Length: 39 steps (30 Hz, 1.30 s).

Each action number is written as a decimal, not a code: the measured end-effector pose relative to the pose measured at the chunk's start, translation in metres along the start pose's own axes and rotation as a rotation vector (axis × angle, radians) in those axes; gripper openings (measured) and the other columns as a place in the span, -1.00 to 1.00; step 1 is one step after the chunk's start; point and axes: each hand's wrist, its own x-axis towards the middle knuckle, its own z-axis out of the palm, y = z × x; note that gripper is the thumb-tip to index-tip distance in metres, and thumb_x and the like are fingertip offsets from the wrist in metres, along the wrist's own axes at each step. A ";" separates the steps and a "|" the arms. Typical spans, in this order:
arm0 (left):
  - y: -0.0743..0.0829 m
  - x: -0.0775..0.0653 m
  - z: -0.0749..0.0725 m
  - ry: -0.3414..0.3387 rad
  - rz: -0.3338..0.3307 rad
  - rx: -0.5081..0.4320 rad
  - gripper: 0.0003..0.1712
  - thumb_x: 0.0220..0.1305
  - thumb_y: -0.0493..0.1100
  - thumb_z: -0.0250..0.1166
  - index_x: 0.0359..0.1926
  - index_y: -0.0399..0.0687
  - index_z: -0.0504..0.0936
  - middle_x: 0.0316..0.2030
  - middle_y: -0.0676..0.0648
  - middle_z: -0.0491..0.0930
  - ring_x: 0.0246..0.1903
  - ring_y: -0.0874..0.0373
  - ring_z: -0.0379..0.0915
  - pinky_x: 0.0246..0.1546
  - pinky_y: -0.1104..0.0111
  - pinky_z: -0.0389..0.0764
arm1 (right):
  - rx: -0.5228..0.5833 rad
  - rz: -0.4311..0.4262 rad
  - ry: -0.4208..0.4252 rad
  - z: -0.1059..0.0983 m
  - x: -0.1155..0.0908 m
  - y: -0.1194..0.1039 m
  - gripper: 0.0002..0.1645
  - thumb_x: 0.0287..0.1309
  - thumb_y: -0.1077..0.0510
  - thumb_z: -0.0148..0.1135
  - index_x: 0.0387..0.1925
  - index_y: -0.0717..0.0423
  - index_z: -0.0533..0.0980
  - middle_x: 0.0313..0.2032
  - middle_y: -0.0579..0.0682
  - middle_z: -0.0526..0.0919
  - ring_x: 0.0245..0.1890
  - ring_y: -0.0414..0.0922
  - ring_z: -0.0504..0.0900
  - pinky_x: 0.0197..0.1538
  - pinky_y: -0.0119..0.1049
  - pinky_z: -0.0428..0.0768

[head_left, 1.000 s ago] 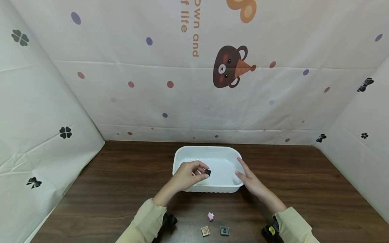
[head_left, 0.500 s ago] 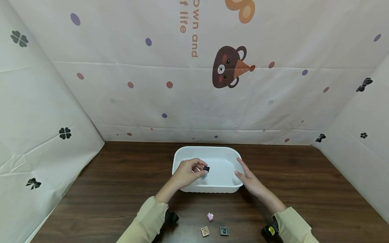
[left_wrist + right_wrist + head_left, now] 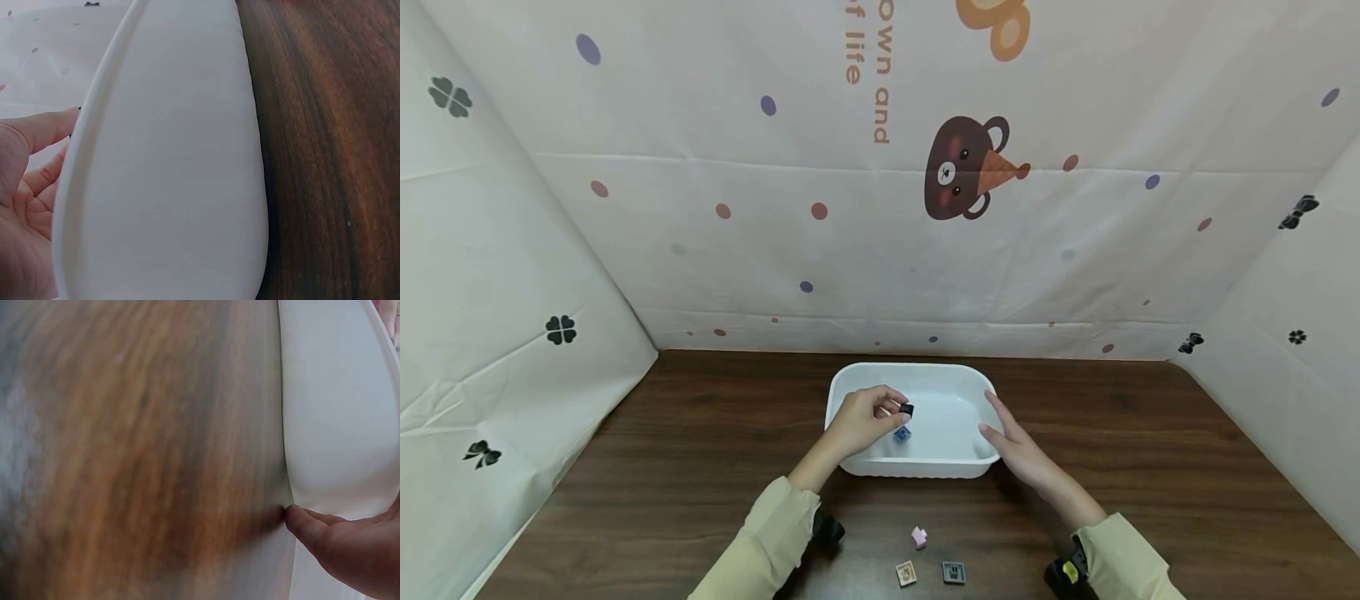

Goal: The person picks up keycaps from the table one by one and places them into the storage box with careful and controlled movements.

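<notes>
My left hand (image 3: pixel 859 423) is over the white plastic tub (image 3: pixel 951 468), pinching a small black block (image 3: pixel 907 409) between thumb and fingertips. Just below the thumb, a small blue block (image 3: pixel 902 434) shows inside the tub. In the left wrist view the hand is beyond the tub's near wall (image 3: pixel 169 150), and the black block is mostly hidden. At the tub's right end, my right hand (image 3: pixel 1022 450) holds the rim, thumb over the inside. A fingertip lies against the outside wall (image 3: pixel 337 394) in the right wrist view.
On the brown wooden table (image 3: pixel 715 467), in front of the tub, lie a pink piece (image 3: pixel 920 537), a beige square tile (image 3: pixel 906 573) and a dark grey square tile (image 3: pixel 953 572). Patterned white cloth (image 3: pixel 850 250) walls the back and both sides.
The left hand, still pinching the black block, has moved slightly up and left. The blue block has come into view below its thumb. The right hand stays on the rim.
</notes>
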 end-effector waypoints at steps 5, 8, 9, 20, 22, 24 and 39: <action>-0.004 0.003 0.001 -0.006 -0.027 0.006 -0.79 0.09 -0.17 0.32 -0.22 -0.13 0.61 -0.43 -0.01 0.63 -0.51 0.29 0.43 -0.46 0.46 0.44 | 0.000 0.003 -0.001 0.000 0.000 0.001 -0.28 0.39 0.08 -0.22 0.40 0.09 -0.28 0.38 0.24 -0.36 0.35 0.18 -0.39 0.25 0.22 -0.32; -0.006 0.005 0.002 -0.006 -0.041 0.010 -0.79 0.09 -0.17 0.31 -0.22 -0.13 0.61 -0.43 -0.01 0.64 -0.50 0.29 0.45 -0.46 0.46 0.45 | 0.000 0.006 0.000 0.000 0.001 0.001 -0.28 0.39 0.08 -0.22 0.40 0.08 -0.28 0.38 0.25 -0.36 0.35 0.18 -0.39 0.25 0.22 -0.32; -0.007 0.006 0.002 -0.004 -0.044 0.009 -0.79 0.09 -0.18 0.31 -0.22 -0.13 0.61 -0.43 -0.02 0.64 -0.50 0.29 0.45 -0.46 0.46 0.45 | 0.001 0.008 0.000 0.000 0.001 0.001 -0.28 0.38 0.08 -0.22 0.40 0.08 -0.28 0.38 0.25 -0.36 0.35 0.18 -0.38 0.26 0.22 -0.32; -0.012 0.013 0.003 -0.005 -0.106 0.001 -0.78 0.10 -0.17 0.31 -0.21 -0.15 0.60 -0.43 -0.02 0.63 -0.51 0.27 0.45 -0.50 0.42 0.43 | 0.001 0.011 -0.004 0.000 0.000 0.000 -0.28 0.39 0.07 -0.22 0.40 0.09 -0.29 0.38 0.24 -0.36 0.36 0.18 -0.38 0.26 0.22 -0.32; -0.013 0.015 0.003 -0.006 -0.114 0.010 -0.78 0.09 -0.17 0.31 -0.22 -0.15 0.61 -0.44 -0.02 0.63 -0.50 0.27 0.45 -0.51 0.42 0.42 | 0.001 0.013 -0.007 -0.001 0.000 0.000 -0.28 0.39 0.06 -0.22 0.40 0.08 -0.29 0.38 0.23 -0.36 0.36 0.18 -0.38 0.26 0.22 -0.32; -0.013 0.016 0.003 -0.009 -0.124 0.019 -0.77 0.08 -0.17 0.32 -0.22 -0.15 0.61 -0.44 -0.01 0.62 -0.49 0.27 0.46 -0.50 0.43 0.42 | 0.001 0.013 -0.006 -0.001 0.001 0.000 -0.27 0.38 0.07 -0.22 0.40 0.08 -0.29 0.38 0.24 -0.36 0.36 0.18 -0.38 0.26 0.22 -0.32; -0.019 0.024 0.003 -0.029 -0.164 0.073 -0.78 0.06 -0.18 0.32 -0.26 -0.17 0.61 -0.48 -0.03 0.62 -0.50 0.24 0.44 -0.51 0.44 0.41 | -0.011 0.029 -0.002 0.000 0.000 -0.002 -0.27 0.39 0.06 -0.22 0.40 0.06 -0.30 0.38 0.23 -0.38 0.35 0.20 -0.39 0.24 0.24 -0.32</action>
